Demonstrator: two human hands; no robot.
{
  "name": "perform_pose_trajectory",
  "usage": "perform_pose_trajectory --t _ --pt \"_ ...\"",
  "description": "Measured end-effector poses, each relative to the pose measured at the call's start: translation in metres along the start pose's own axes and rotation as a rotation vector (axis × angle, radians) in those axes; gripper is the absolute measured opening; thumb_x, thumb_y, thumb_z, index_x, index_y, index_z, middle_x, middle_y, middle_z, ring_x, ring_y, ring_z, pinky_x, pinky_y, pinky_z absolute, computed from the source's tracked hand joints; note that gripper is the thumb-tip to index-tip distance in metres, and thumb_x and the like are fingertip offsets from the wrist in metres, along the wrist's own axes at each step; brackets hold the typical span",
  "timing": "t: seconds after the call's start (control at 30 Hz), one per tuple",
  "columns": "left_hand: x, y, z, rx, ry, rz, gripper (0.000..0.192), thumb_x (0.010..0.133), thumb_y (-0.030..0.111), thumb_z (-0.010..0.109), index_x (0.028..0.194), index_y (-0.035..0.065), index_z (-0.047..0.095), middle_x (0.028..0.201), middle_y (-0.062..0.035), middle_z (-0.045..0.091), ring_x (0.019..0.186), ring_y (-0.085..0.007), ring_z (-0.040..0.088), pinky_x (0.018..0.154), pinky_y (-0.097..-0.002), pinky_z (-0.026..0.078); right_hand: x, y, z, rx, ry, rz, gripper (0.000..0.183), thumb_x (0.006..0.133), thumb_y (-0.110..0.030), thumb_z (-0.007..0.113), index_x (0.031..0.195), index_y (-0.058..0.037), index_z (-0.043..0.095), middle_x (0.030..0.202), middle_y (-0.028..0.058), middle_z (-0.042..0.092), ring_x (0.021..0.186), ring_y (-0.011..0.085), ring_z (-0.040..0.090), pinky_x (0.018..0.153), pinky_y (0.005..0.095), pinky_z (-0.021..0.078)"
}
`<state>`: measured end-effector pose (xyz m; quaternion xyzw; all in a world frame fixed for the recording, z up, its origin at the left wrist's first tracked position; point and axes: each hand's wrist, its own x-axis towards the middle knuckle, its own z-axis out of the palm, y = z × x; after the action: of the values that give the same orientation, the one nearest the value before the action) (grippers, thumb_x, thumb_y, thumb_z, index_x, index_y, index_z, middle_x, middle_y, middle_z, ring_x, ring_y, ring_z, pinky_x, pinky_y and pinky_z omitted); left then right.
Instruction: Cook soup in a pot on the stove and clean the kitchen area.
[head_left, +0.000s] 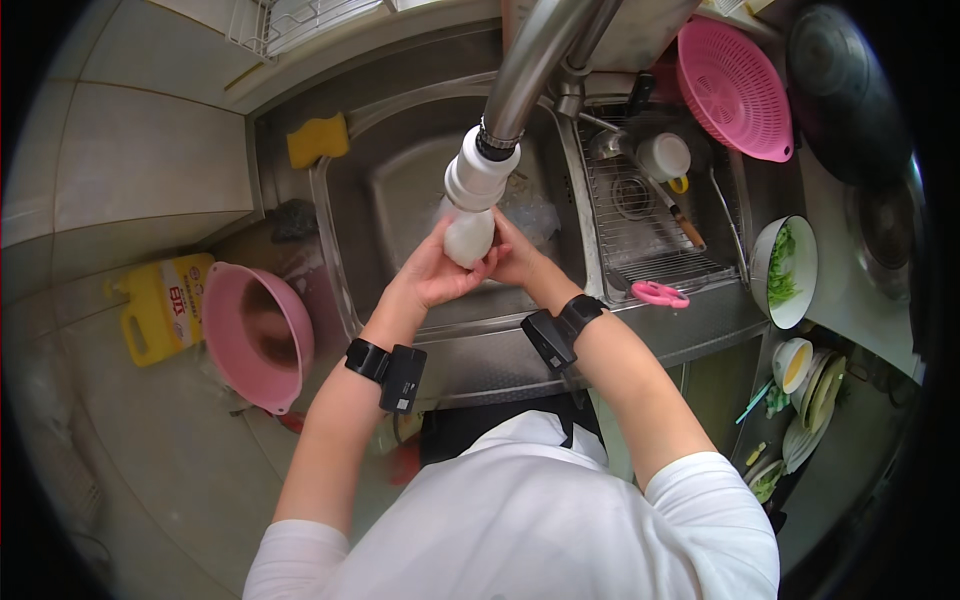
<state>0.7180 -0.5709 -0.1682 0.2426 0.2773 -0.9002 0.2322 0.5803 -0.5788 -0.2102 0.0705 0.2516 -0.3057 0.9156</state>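
Over the stainless steel sink (390, 180), my left hand (439, 274) and my right hand (517, 253) cup a smooth, white, rounded item (469, 240) between them. It looks wet and pale, but I cannot tell what kind of thing it is. Directly above it is the white spray head (480, 176) of the metal faucet (536, 60), which hides part of its top. My left fingers curl around its lower side, while my right fingers touch its right side. A clear plastic-like bag (532, 217) lies in the basin behind my right hand.
A yellow sponge (319, 140) sits on the sink's left rim. The pink basin (259, 285) and yellow jug (169, 304) stand left. At right, the wire rack (622, 217) holds a mug (664, 157) and utensils, near pink-handled scissors (660, 294), a bowl of greens (784, 266) and a pink colander (731, 90).
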Motion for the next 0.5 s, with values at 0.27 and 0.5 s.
perform_pose_trajectory --t 0.27,0.5 --pt "-0.004 -0.005 -0.002 -0.202 -0.112 0.044 0.049 0.074 0.023 0.064 0.114 0.0061 0.041 0.113 -0.0194 0.043 0.088 -0.0201 0.05 0.056 -0.0215 0.049 0.026 -0.008 0.008 -0.002 -0.166 -0.143 0.035 0.086 -0.031 0.041 0.11 -0.0061 0.048 0.104 0.0111 0.055 0.093 0.0192 0.055 0.08 0.0323 0.0475" --pt "-0.006 0.005 0.0 0.439 0.273 0.121 0.027 0.072 0.015 0.063 0.092 0.0063 0.047 0.08 -0.0051 0.05 0.06 -0.0086 0.045 0.036 -0.0156 0.029 0.036 -0.005 0.003 -0.502 0.175 -0.267 0.021 0.08 -0.01 0.051 0.1 -0.005 0.055 0.085 0.0049 0.058 0.07 0.0141 0.056 0.06 0.0278 0.0473"
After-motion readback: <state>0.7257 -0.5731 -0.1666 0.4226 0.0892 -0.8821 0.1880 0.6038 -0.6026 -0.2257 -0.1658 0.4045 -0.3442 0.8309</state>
